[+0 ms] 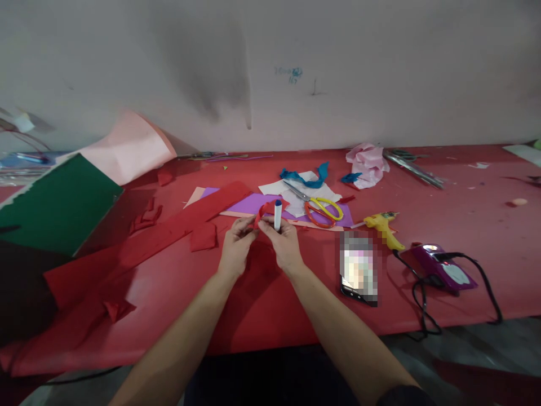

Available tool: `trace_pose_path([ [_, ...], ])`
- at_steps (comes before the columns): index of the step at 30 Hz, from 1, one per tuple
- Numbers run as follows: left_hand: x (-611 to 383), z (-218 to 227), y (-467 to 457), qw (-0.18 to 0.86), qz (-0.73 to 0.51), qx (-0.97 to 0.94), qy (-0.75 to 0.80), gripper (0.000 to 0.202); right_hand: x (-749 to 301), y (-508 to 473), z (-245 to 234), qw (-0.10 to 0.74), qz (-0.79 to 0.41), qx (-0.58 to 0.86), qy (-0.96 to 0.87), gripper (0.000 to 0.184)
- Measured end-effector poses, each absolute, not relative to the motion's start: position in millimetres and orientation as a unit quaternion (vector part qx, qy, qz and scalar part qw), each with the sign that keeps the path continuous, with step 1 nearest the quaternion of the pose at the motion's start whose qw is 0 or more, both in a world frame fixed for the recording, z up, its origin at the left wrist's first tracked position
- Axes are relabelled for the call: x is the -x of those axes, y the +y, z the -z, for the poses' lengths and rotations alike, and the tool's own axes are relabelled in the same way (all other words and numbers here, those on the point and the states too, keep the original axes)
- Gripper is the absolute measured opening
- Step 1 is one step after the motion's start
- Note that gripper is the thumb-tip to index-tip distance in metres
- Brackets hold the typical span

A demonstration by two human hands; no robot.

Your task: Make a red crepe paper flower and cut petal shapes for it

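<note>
A narrow red paper strip (261,209), crepe-like in look, curves up between my two hands above the table. My left hand (235,248) pinches its lower end with thumb and fingertips. The other side of the strip is in the closed fingers of my right hand (285,246). That same hand also grips a white marker (278,216) with a dark blue end, standing upright among the fingers. Just beyond lie purple sheets (264,202) and scissors (315,203) with one yellow and one orange handle. Left of my hands rests a small folded red piece (203,237).
A long red paper band (169,237) stretches to the left, near a dark green board (63,203). Rightward are a phone (359,268) with blurred screen, a yellow glue gun (384,228) and a purple power box (443,268) with black cable. A wall stands behind.
</note>
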State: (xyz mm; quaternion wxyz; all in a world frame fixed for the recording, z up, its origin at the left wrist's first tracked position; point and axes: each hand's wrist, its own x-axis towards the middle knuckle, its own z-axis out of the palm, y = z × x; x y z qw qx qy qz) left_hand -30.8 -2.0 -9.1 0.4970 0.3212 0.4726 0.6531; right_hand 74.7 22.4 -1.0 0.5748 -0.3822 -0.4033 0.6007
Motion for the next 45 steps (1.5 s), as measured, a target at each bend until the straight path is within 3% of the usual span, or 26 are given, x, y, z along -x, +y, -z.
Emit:
trace_pose_path([
  [6,29.1,1.3,-0.8,0.533,-0.657,-0.279,0.455,0.017,-75.4,19.0,-1.5,0.544,-0.628,0.353,-0.431,0.022],
  [14,33.1,0.1,2.2,0.572,-0.655,-0.228,0.438,0.011,-79.4,23.9,1.3,0.587,-0.556,0.392,-0.439,0.025],
  [19,31.2,-1.1,-0.7,0.593,-0.646,-0.228,0.424,0.015,-76.0,22.2,2.0,0.566,-0.586,0.388,-0.430,0.031],
  [29,29.3,-6.2,-4.1,0.597,-0.624,-0.237,0.445,0.026,-77.0,21.0,-4.7,0.540,-0.637,0.386,-0.392,0.021],
  [36,30.4,-7.0,-2.9,0.579,-0.643,-0.232,0.444,0.023,-76.1,18.8,-5.4,0.504,-0.661,0.358,-0.426,0.022],
  [45,36.7,-10.2,2.0,0.620,-0.631,-0.130,0.448,0.018,-75.7,23.6,0.6,0.501,-0.689,0.353,-0.387,0.040],
])
